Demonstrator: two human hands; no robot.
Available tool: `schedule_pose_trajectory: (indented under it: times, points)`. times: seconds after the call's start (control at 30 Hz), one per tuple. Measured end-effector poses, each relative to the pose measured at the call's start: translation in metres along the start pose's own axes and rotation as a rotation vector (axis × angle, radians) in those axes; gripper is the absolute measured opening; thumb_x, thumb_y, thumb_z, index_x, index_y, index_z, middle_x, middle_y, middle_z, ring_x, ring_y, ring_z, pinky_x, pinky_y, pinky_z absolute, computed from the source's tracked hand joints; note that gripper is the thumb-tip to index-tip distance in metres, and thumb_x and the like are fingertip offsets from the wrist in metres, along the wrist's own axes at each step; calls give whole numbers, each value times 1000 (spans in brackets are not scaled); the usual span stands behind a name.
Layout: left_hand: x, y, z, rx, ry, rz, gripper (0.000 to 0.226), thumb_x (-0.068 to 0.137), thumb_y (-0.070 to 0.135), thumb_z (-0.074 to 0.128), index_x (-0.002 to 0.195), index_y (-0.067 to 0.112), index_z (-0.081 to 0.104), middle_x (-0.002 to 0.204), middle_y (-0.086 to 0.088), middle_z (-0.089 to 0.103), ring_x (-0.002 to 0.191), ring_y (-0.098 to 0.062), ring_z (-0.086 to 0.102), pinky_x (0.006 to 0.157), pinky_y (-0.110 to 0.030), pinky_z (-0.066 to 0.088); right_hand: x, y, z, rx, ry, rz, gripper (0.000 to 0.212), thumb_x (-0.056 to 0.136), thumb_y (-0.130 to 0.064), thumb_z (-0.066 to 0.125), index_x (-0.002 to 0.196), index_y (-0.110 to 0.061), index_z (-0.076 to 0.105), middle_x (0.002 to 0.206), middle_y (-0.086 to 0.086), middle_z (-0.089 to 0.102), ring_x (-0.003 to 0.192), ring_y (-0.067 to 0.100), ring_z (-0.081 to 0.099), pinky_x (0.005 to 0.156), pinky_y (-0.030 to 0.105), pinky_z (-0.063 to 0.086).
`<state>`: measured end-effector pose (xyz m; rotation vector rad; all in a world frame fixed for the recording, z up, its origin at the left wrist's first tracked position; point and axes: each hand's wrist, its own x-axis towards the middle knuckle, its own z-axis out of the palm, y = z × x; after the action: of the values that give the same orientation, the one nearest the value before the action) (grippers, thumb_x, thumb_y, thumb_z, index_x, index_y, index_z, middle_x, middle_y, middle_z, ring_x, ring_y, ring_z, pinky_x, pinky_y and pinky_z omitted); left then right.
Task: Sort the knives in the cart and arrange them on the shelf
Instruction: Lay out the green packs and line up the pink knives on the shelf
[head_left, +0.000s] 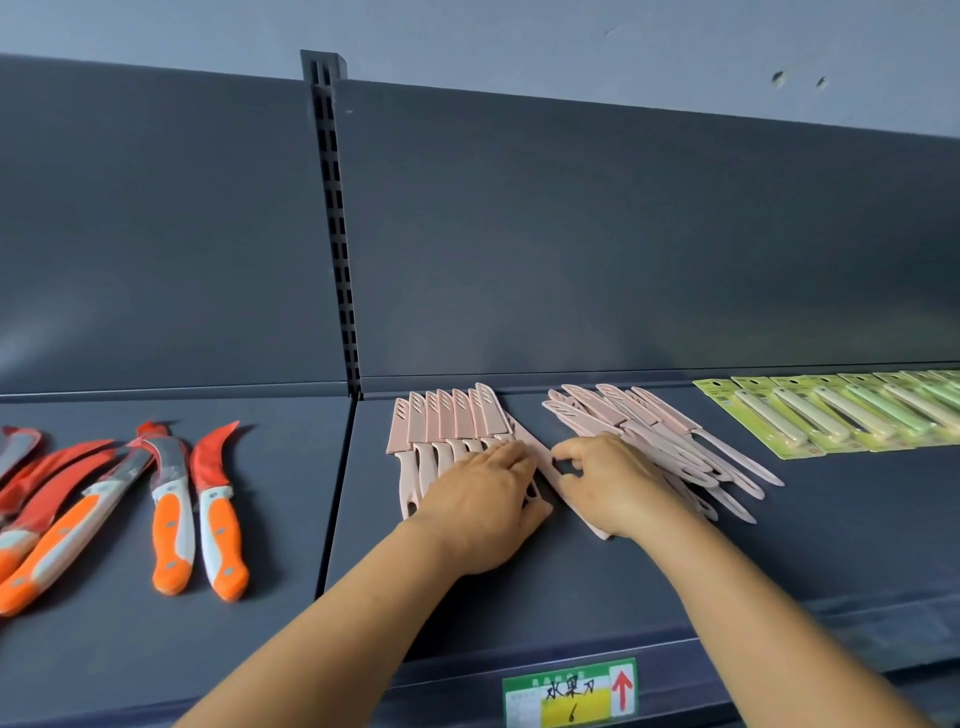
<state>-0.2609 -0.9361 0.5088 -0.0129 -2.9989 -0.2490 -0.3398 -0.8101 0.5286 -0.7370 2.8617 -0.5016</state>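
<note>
Nearest the camera, a green and yellow price label (570, 693) with handwriting and a red arrow sits on the front edge of the dark grey shelf (675, 561). Two bare forearms reach over that edge. The left hand (485, 512) lies palm down with its fingers straight, pressing on the handles of a neat row of pink knives (449, 428) — their sheathed blades stand side by side and point toward the back panel (623, 234). Just beside it, the right hand (605, 483) pinches one pink knife (545, 457) between thumb and forefinger; this knife lies slanted, its tip touching the right end of the neat row. Behind and to the right of that hand is a loose pile of pink knives (665, 436), overlapping at different angles. Further right, a row of green packaged knives (831, 415) runs along the shelf toward the frame edge. On the neighbouring shelf section to the left, well apart from the pink ones, lie orange-handled knives (197, 514) with curved blades in red wrapping — some fanned out, some overlapping.
</note>
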Motion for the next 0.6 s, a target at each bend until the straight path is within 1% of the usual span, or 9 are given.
schedule_pose_trajectory:
  times: [0.07,0.13,0.23,0.3,0.37,0.4,0.43,0.5,0.6]
  points:
    - [0,-1,0,-6,11,-8,51,99,39,37,145,17,34,154,2,27,138,-18,29,109,-24,19,-3,0,-1,-78,-36,-36,35,91,-26,52,126,-32,56,126,1,49,101,24,55,75,27,44]
    - [-1,-3,1,-16,8,-15,52,99,39,36,146,17,32,156,2,24,139,-18,28,110,-24,18,-6,-3,0,-149,-22,-42,29,92,-22,51,120,-26,59,121,3,49,103,26,54,72,26,37]
    - [-2,-3,0,-22,0,-29,52,99,40,37,145,15,34,156,1,25,138,-20,30,110,-24,20,-5,-9,0,-228,26,-22,21,92,-13,48,108,-18,59,115,6,52,93,29,55,67,27,35]
    - [-3,-3,0,-30,4,-36,51,99,39,38,143,14,37,155,1,26,138,-20,30,110,-25,21,-1,-13,-1,-221,74,1,15,91,-10,47,98,-18,56,107,6,55,87,30,53,64,28,35]
    - [-3,-4,0,-51,8,-39,49,99,38,39,141,13,40,155,1,27,138,-20,31,110,-25,21,7,-15,-1,-122,116,20,12,89,-9,46,92,-17,54,92,6,56,78,29,49,59,27,34]
    - [-4,-4,0,-61,9,-40,48,99,37,39,140,13,41,154,1,28,138,-19,30,110,-24,20,12,-15,1,-32,122,21,15,88,-8,46,93,-16,58,85,5,58,74,28,49,55,27,36]
    - [-4,-5,1,-68,10,-41,47,99,36,39,139,13,41,154,1,28,138,-19,30,110,-24,20,16,-15,2,72,114,20,20,88,-8,45,96,-17,62,80,4,60,72,27,49,55,28,38]
    - [-4,-5,1,-79,13,-44,46,98,35,39,138,12,42,154,1,28,138,-18,30,110,-23,21,21,-18,4,251,96,19,22,90,-11,46,98,-18,66,81,7,65,74,28,53,61,30,46]
    - [-4,-6,2,-90,13,-47,46,98,34,40,139,13,42,153,1,29,136,-20,33,109,-24,24,25,-22,7,337,97,23,23,91,-16,48,102,-9,67,87,14,67,74,26,52,65,31,47]
